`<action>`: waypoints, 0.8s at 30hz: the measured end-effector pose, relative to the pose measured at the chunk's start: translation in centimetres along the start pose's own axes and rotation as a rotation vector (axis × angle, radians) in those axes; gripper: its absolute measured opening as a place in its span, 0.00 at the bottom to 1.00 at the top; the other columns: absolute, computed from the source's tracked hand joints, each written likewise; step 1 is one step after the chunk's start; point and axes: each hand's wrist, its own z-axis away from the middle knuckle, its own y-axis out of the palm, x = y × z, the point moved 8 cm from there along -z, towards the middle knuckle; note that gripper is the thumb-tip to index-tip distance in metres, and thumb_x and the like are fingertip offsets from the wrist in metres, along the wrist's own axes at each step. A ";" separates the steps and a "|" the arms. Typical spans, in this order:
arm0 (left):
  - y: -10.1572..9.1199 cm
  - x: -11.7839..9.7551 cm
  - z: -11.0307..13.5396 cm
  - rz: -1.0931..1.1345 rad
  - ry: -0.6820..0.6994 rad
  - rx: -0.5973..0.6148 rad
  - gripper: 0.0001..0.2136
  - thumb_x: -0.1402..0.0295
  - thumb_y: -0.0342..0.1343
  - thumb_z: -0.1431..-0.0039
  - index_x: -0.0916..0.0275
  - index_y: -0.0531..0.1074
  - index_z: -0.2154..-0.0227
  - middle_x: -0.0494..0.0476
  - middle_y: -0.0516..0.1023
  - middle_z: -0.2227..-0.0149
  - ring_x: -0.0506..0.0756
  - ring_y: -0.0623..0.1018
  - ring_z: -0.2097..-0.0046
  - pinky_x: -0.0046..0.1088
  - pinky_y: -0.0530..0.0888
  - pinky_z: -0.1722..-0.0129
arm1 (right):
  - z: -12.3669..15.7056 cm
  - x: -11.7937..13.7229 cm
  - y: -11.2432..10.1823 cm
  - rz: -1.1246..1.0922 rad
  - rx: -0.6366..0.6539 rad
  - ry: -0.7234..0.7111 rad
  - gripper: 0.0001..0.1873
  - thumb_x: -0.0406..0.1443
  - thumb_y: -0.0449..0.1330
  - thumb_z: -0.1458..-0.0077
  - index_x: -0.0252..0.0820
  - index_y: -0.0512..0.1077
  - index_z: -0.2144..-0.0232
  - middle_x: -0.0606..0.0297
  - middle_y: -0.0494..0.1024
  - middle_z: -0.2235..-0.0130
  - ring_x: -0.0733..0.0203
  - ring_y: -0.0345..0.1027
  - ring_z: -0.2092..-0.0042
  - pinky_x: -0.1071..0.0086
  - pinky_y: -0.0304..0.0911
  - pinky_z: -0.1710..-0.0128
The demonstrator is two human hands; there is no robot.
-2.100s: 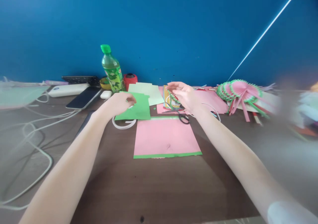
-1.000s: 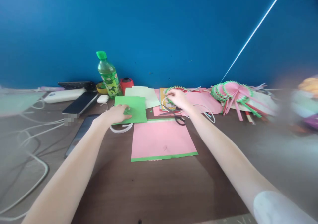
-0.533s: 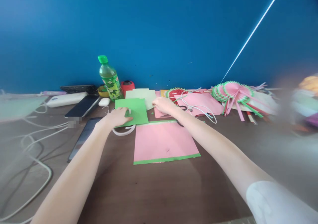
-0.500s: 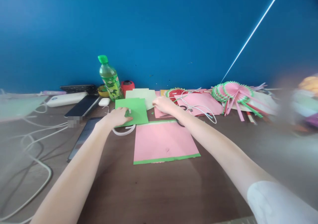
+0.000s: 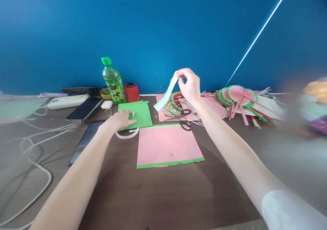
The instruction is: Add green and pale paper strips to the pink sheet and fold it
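My right hand (image 5: 189,85) is raised, pinching a pale mint-green sheet of paper (image 5: 166,94) by one end. Seen nearly edge-on, the sheet hangs down to the left in a slight curve. My left hand (image 5: 122,119) lies on a bright green paper (image 5: 140,112), thumb and fingers apart. A small white and green bit (image 5: 131,115) shows by its fingertips. In front lies a pink sheet (image 5: 168,145) with green strips along its near and far edges. Scissors (image 5: 185,119) with black handles rest at that sheet's far edge, below my right hand.
A green-capped drink bottle (image 5: 113,82) and a red object (image 5: 132,92) stand near the blue wall. Phones (image 5: 85,108) and white cables (image 5: 38,162) lie left. Folded paper fans (image 5: 240,99) and pink paper (image 5: 212,107) are at the right.
My right hand has risen and moved right, lifting the pale green sheet off the table. The scissors are now uncovered. My left hand has stayed on the green paper.
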 end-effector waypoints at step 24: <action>-3.4 -3.3 1.9 1.429 0.218 -0.262 0.25 0.64 0.65 0.64 0.64 0.69 0.59 0.61 0.74 0.55 0.61 0.74 0.54 0.36 0.74 0.59 | 8.4 -1.6 1.1 -0.253 0.617 0.541 0.19 0.27 0.48 0.53 0.37 0.64 0.57 0.58 0.69 0.52 0.60 0.64 0.52 0.67 0.61 0.55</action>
